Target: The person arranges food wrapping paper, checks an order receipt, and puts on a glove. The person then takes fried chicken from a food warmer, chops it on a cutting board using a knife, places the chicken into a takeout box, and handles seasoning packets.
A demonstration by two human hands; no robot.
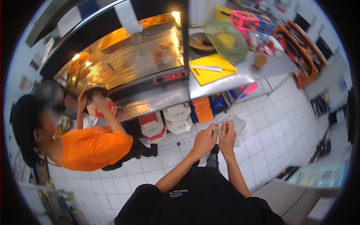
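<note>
Plastic bag (240, 126) is pinched between the curled fingers of left hand (205, 140) and right hand (227, 137), above the tiled floor (264, 150). Its loose bulk is spread rightward, beside the nearer right hand.

A commercial food kitchen, probably a takeaway shop's.
A lit warming cabinet (125, 56) with a control panel (170, 77) stands beside a steel counter (243, 73) bearing a yellow board (210, 78) and a knife (208, 68). Printed cartons (178, 116) sit below, over white floor tiles (264, 131); a worker (93, 146) in an orange shirt stands at the cabinet.
</note>
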